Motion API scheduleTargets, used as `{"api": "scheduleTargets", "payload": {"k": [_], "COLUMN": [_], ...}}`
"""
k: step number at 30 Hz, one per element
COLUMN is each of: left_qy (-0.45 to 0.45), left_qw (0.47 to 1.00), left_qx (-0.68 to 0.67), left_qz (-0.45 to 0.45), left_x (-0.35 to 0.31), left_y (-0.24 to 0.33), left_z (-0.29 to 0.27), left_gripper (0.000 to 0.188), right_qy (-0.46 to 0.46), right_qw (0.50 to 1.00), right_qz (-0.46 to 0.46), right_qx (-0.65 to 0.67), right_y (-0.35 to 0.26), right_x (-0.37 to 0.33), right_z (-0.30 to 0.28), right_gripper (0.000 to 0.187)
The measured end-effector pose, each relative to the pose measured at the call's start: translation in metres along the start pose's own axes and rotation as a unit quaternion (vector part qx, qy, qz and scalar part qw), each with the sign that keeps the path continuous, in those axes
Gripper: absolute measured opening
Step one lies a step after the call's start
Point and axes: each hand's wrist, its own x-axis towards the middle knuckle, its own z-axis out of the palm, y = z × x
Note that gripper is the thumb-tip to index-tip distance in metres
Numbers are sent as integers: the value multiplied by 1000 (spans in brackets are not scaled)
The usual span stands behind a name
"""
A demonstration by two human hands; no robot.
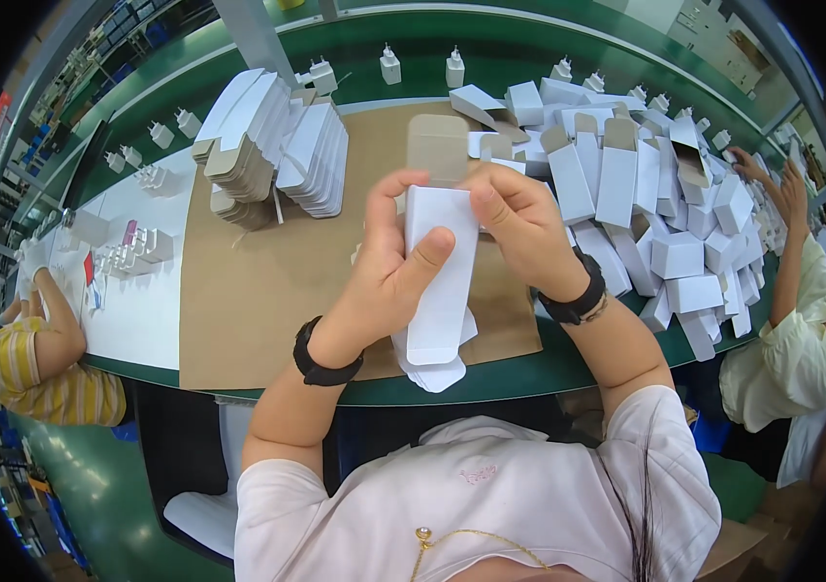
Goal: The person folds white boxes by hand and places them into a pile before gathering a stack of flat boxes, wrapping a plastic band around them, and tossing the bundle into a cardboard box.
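Observation:
A narrow white cardboard box (439, 291) is held between my two hands above the brown sheet. At its far end a flap with a grey-brown inner side (437, 145) stands open. My left hand (398, 257) grips the box's left side, thumb lying across its front face. My right hand (526, 228) is closed at the upper right edge of the box, thumb near the base of the flap. Below the box, partly covered by it, some white card pieces (437, 376) lie at the table's near edge.
Stacks of flat white cartons (314, 160) stand on the brown sheet (238, 320), left of my hands. A large heap of white boxes (616, 184) covers the right side. White plug adapters (390, 66) line the back. Co-workers sit at left (49, 359) and right (791, 339).

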Motion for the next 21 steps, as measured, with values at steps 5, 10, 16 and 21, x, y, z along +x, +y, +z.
{"api": "scheduleTargets", "payload": {"k": [5, 10, 16, 21], "left_qy": [-21, -69, -65, -26], "left_qw": [999, 991, 984, 990], "left_qx": [-37, 109, 164, 135], "left_qz": [-1, 21, 20, 18], "left_x": [2, 0, -3, 1], "left_y": [5, -1, 6, 5], "left_z": [2, -15, -12, -12], "left_gripper": [69, 81, 85, 80], "right_qy": [43, -9, -9, -59], "right_qw": [927, 987, 992, 993], "right_qz": [-270, -90, 45, -15], "right_qx": [-257, -131, -120, -101], "right_y": [-1, -14, -30, -14], "right_x": [6, 1, 3, 6], "right_z": [0, -7, -10, -13], "right_gripper": [33, 30, 27, 30]}}
